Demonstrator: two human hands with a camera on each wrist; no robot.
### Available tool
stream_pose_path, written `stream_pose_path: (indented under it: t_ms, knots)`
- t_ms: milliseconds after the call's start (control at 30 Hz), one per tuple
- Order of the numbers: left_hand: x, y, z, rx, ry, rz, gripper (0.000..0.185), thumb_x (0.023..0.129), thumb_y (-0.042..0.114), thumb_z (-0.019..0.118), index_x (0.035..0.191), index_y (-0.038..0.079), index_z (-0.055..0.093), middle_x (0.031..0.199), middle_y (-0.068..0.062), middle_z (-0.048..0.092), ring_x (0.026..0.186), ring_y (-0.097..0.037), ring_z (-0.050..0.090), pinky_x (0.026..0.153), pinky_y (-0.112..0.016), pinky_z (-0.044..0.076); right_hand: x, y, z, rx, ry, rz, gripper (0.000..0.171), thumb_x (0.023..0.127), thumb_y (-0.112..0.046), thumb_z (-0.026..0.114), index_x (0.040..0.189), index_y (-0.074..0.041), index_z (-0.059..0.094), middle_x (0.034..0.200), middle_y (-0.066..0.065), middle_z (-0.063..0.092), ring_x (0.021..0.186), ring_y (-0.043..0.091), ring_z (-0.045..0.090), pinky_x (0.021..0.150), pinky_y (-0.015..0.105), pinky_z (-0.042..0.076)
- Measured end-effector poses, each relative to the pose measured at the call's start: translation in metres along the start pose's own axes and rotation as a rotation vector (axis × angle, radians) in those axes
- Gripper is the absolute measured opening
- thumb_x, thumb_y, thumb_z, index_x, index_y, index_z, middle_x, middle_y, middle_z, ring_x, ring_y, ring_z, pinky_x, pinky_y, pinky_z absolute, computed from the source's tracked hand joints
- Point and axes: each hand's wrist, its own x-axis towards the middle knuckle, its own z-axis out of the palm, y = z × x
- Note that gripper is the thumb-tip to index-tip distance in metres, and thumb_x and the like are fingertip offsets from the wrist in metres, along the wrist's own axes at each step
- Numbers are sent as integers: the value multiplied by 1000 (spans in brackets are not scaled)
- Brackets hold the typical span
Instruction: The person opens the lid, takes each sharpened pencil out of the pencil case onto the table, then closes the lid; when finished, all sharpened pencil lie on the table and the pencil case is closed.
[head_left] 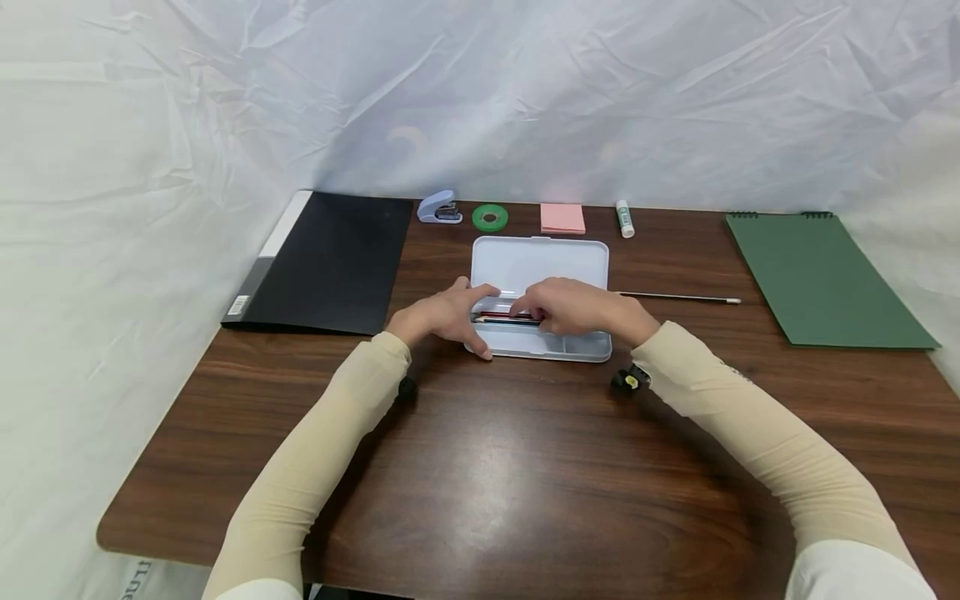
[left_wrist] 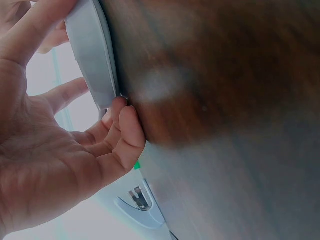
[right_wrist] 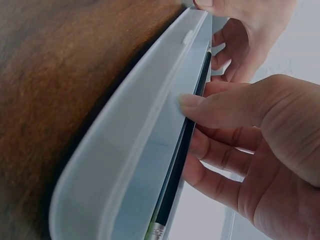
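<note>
A white pencil case [head_left: 540, 258] lies with its lid raised at the middle of the table. Several pencils [head_left: 491, 319], dark and red ones among them, lie lengthwise inside. My left hand [head_left: 450, 312] holds the case's left end, thumb at the front edge; the left wrist view has the fingertips bent against the case wall [left_wrist: 95, 55]. Over the tray, my right hand [head_left: 573, 307] pinches a dark pencil [right_wrist: 180, 165] between thumb and fingers, its silver ferrule visible in the right wrist view. That hand covers part of the pencils in the head view.
A black folder [head_left: 330, 262] lies left, a green spiral pad [head_left: 828, 279] right. Behind the case are a stapler [head_left: 438, 208], green tape [head_left: 490, 218], pink sticky notes [head_left: 562, 218] and a glue stick [head_left: 625, 218]. One thin pencil [head_left: 678, 297] extends right of the case.
</note>
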Motion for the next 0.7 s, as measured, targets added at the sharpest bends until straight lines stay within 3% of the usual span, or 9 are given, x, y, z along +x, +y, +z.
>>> stream_pose_path:
  t_ms: [700]
  knots:
    - [2, -2, 1, 7, -4, 0, 102, 75, 46, 86, 157, 34, 26, 133, -11, 34, 110, -29, 51, 92, -43, 46, 4, -4, -5, 30, -100, 23, 54, 85, 14, 61, 132, -13, 66, 83, 4, 60, 76, 17, 52, 75, 32, 44]
